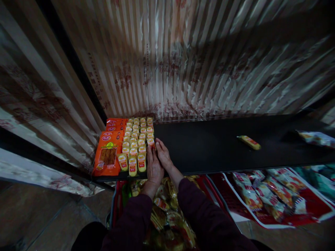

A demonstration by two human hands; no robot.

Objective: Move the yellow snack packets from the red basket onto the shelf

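My left hand reaches over the front part of a black shelf, its fingers stretched out and touching the end packet of the rightmost row of small yellow snack packets. Close against it on the right, my right hand lies flat with straight fingers, beside the same row. The packets stand in several rows running from front to back. One packet at the fingertips, with a red label, is partly hidden. Left of the rows, orange snack bags lie overlapped.
A single yellow packet lies farther right on the shelf, with a white bag at the far right. Below, a red basket holds many yellow packets. A red-and-white container with bags stands right. Striped sheeting hangs behind.
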